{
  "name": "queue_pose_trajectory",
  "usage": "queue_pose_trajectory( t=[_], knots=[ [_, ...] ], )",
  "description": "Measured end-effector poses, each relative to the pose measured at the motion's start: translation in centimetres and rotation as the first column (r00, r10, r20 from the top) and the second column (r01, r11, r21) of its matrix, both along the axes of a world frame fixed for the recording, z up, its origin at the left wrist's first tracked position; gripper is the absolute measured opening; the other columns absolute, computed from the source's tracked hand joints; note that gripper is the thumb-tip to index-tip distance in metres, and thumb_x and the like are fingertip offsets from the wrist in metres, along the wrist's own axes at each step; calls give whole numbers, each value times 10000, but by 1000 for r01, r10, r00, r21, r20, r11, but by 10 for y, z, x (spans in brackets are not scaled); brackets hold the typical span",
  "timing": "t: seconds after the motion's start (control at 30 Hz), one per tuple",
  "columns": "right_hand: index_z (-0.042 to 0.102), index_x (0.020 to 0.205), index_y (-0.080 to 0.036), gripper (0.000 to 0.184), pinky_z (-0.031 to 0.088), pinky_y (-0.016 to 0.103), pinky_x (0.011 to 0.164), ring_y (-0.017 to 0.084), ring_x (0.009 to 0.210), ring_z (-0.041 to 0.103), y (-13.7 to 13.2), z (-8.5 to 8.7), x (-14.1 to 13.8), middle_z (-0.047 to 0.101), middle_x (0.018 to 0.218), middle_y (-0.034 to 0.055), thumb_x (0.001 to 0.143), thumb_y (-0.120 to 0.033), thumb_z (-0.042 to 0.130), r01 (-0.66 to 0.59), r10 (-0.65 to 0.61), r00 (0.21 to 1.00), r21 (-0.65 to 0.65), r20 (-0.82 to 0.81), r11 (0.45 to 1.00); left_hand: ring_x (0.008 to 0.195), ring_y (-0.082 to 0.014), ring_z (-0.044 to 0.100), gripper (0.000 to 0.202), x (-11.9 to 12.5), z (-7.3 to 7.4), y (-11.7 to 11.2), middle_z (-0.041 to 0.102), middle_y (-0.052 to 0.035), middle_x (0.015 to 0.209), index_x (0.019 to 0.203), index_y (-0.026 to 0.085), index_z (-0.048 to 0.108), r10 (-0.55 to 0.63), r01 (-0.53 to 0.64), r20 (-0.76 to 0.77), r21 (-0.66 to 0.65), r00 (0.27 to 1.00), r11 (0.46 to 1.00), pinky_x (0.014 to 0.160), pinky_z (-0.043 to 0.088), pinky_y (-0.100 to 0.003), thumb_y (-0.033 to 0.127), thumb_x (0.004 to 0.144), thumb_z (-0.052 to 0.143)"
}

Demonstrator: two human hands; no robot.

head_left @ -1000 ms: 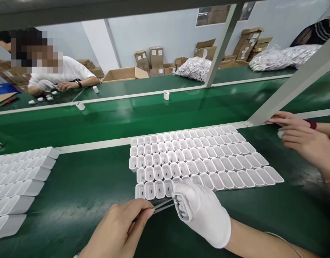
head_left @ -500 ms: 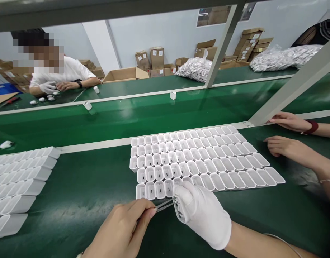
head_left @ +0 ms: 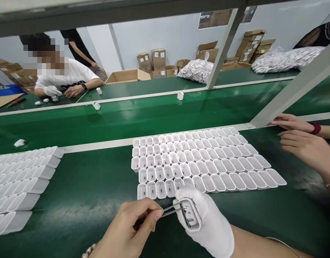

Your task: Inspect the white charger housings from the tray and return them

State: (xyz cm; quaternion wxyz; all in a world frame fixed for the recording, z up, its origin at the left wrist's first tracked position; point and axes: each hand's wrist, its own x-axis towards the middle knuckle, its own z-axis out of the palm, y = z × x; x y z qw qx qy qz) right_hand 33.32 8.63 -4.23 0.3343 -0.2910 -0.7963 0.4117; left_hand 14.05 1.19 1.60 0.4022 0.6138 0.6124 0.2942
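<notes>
My right hand (head_left: 212, 229), in a white cotton glove, is shut on a small white plastic housing (head_left: 191, 215), which is tilted with its open rectangular end toward me. My bare left hand (head_left: 130, 227) pinches metal tweezers (head_left: 170, 210), and their tips reach into the housing's open end. What they touch inside is hidden. Just beyond both hands, a block of white rounded-rectangular plastic housings (head_left: 199, 168) stands in tight rows on the green belt (head_left: 81, 190). Its near corner is close to my gloved fingers.
More white housings (head_left: 22, 182) lie in rows at the left. To the right, a co-worker's bare hands (head_left: 302, 138) rest near the block. A metal rail (head_left: 100, 147) and strut (head_left: 296, 86) divide the benches. Another gloved worker (head_left: 65, 79) sits across, before cardboard boxes (head_left: 151, 64).
My gloved hand has turned the housing so its open end faces me more, and both hands have shifted slightly right. The co-worker's lower hand has moved toward the upper one.
</notes>
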Motion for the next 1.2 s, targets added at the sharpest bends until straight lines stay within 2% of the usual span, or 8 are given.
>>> queue_pose_trajectory(
  t=[0.1, 0.3, 0.57, 0.67, 0.83, 0.93, 1.07, 1.2],
  knots=[
    [404, 763, -242, 151, 329, 235, 471, 97, 495, 310, 2, 1, 0, 312, 601, -85, 701, -145, 502, -82, 71, 996, -192, -62, 978, 495, -115, 473, 399, -1, 2, 0, 578, 8, 572, 770, 197, 643, -5, 5, 5, -24, 1000, 1000, 463, 284, -223, 422, 1017, 425],
    [389, 666, -230, 243, 351, 244, 492, 102, 505, 379, 2, -9, -2, 348, 592, -71, 599, -78, 566, -89, 112, 989, -208, 98, 974, 511, -111, 480, 361, -7, 6, -2, 568, 19, 592, 757, 203, 617, -37, 37, -29, 10, 999, 999, 484, 285, -223, 375, 1015, 432],
    [524, 797, -214, 221, 420, 280, 515, 125, 519, 467, 2, -13, -4, 414, 617, -66, 645, -59, 568, -12, 41, 989, -204, 141, 979, 485, -107, 415, 382, -10, 10, -4, 533, 20, 574, 722, 202, 596, 21, -22, -22, -39, 1000, 999, 460, 236, -233, 407, 1008, 448],
    [548, 955, -219, 313, 452, 292, 539, 145, 580, 525, 0, -13, -3, 504, 696, -32, 686, -59, 553, 47, -23, 997, -353, 73, 935, 463, -104, 371, 391, -12, 13, -4, 525, 23, 555, 745, 201, 603, 33, -32, 41, -41, 999, 999, 461, 236, -237, 442, 1009, 447],
    [446, 1129, -269, 431, 392, 234, 485, 105, 546, 472, -7, -14, -2, 493, 703, -67, 752, -148, 615, -130, 92, 991, -480, -101, 867, 492, -115, 425, 393, -14, 11, -5, 538, 18, 575, 740, 202, 600, 38, -37, 45, -16, 998, 999, 478, 268, -234, 455, 1005, 460],
    [413, 1115, -263, 409, 388, 245, 519, 90, 539, 407, -6, -6, -3, 424, 678, -89, 760, -199, 607, -132, 81, 989, -494, -123, 859, 505, -120, 459, 391, -11, 12, -6, 554, 14, 588, 733, 206, 611, 56, -57, -16, -32, 998, 998, 483, 271, -235, 452, 1000, 465],
    [423, 1028, -239, 396, 373, 250, 475, 88, 504, 375, -1, 6, -6, 397, 634, -95, 697, -283, 636, -94, 69, 996, -601, -65, 794, 503, -124, 491, 384, -6, 16, -6, 569, 16, 586, 721, 213, 617, 90, -91, -85, -8, 992, 996, 475, 283, -230, 424, 1001, 456],
    [453, 1040, -240, 379, 347, 264, 488, 97, 505, 379, -2, 0, -5, 433, 631, -75, 690, -256, 597, -52, 80, 996, -510, 33, 859, 480, -118, 472, 370, -5, 15, -6, 545, 27, 565, 727, 219, 614, 77, -73, -113, 36, 991, 997, 461, 272, -231, 401, 1006, 454]
  ],
)
